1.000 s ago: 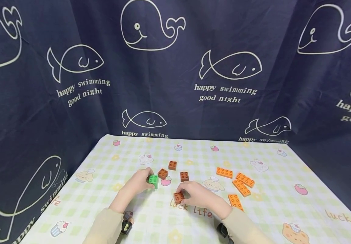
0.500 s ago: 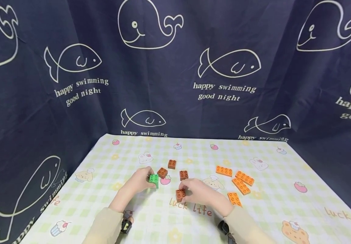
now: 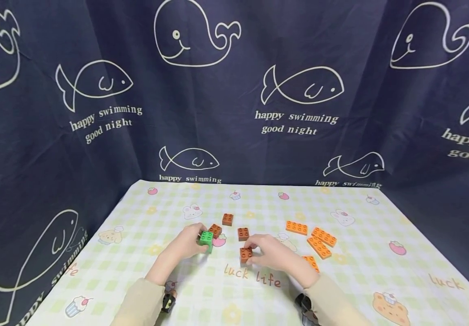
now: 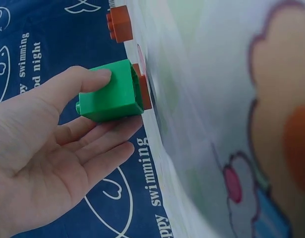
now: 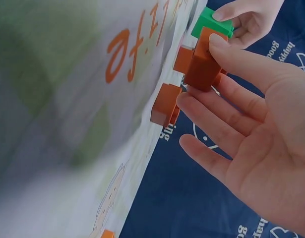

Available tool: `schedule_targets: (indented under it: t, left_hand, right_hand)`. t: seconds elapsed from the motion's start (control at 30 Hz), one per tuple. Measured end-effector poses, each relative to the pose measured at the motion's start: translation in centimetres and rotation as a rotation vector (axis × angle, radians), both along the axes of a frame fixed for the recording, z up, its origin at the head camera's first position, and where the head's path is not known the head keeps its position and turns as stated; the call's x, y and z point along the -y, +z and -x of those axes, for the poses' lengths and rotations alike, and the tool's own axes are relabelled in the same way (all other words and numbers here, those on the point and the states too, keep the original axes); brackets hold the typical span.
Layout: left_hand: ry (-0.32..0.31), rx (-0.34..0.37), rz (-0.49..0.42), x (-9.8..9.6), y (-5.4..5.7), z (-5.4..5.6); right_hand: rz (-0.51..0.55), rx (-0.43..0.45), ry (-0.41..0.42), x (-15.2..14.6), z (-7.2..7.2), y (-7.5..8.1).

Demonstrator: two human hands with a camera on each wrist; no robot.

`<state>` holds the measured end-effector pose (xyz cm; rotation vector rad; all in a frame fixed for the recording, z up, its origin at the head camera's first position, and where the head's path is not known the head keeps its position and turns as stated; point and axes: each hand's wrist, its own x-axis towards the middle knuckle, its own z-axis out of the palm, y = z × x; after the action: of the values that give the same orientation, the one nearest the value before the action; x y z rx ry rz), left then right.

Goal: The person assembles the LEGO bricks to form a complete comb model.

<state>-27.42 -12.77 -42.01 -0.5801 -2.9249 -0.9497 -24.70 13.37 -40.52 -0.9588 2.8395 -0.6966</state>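
Bright, even light washes the tablecloth (image 3: pixel 202 303) around six o'clock in the head view; the navy curtain (image 3: pixel 234 113) towards twelve is much darker. Faint, soft-edged shadows under the forearms (image 3: pixel 165 265) suggest light from above. Both wrist views are dimmer and cooler. In the left, the green brick (image 4: pixel 112 94) is fairly crisp, the cloth print (image 4: pixel 278 89) at two o'clock blurred; in the right, a broad shadow darkens the cloth towards nine.

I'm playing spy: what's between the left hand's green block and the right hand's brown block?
The head view shows no other block there, only tablecloth, with a printed strawberry nearer the green block than the brown block.
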Motion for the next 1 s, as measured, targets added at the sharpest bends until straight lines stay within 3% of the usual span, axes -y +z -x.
schedule_targets:
  t: [0.33,0.67,1.0]
  left_hand:
    - [0.009,-0.024,-0.033,-0.9,0.3,0.2]
    - [-0.078,-0.056,-0.052,-1.6,0.3,0.3]
    - [-0.103,-0.069,-0.063,-2.5,0.5,0.0]
  right_hand:
    - [0.048,-0.039,0.001,-1.5,-0.1,0.0]
    - [0.082,-0.069,-0.048,-2.6,-0.2,0.0]
    - [0.082,-0.074,-0.091,-4.0,-0.5,-0.2]
